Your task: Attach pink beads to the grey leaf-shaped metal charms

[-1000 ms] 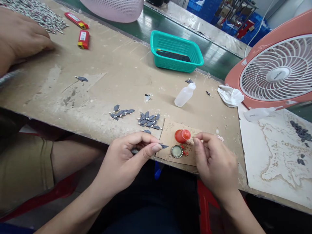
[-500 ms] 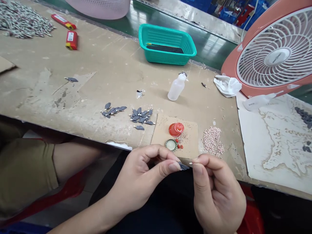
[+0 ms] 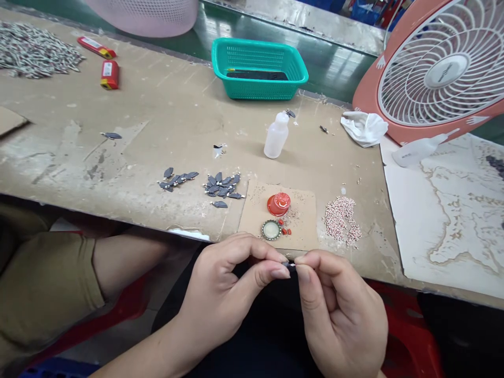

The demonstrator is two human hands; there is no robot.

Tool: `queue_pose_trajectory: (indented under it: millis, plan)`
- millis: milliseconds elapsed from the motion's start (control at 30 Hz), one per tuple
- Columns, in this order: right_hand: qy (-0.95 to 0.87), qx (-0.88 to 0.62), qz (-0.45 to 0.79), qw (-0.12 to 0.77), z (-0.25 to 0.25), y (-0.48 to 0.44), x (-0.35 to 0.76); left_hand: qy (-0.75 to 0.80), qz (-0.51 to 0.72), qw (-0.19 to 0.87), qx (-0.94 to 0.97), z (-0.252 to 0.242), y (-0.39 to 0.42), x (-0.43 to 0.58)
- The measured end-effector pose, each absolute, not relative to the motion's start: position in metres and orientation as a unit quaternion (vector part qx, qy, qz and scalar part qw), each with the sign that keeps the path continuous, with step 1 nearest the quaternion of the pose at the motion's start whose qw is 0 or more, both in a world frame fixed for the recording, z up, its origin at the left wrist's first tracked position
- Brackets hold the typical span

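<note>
My left hand (image 3: 232, 289) and my right hand (image 3: 338, 310) meet fingertip to fingertip just below the table's front edge. Between them sits a small dark grey leaf-shaped piece (image 3: 290, 265), pinched by my left thumb and forefinger, while my right thumb and forefinger press a tiny item I cannot make out against its tip. Above the hands, on a cardboard square (image 3: 305, 210), stand a red cap (image 3: 279, 203) and a bottle cap with pale glue (image 3: 271, 230). Piles of the same grey leaf pieces (image 3: 222, 186) lie to the left. A heap of tiny pink beads (image 3: 340, 218) lies to the right.
A white squeeze bottle (image 3: 275, 135), a teal basket (image 3: 258, 76), a crumpled white tissue (image 3: 364, 127) and a pink fan (image 3: 437, 68) stand further back. Two red lighters (image 3: 109, 74) and a heap of small parts (image 3: 33, 50) lie far left. Another person's leg (image 3: 79, 273) is at left.
Both my hands have drawn back from the cardboard to below the table edge and closed together on the leaf piece. The other person's hand at top left has left the view.
</note>
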State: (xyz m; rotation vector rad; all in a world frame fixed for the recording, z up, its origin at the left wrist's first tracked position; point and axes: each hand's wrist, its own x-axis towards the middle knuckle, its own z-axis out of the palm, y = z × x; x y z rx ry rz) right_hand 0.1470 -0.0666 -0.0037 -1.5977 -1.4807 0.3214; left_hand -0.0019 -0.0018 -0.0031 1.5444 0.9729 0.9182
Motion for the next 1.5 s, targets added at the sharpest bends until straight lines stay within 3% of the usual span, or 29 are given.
queue_pose_trajectory:
  millis: [1200,1500]
  plan:
    - [-0.624,-0.624,0.087,0.462,-0.008,-0.063,0.141,0.415,0.429,0.525,0.606,-0.01,-0.011,0.01]
    - [-0.592,-0.618,0.175,0.488,-0.012,-0.068,0.156,0.358,0.462,0.483,0.652,-0.02,-0.005,0.002]
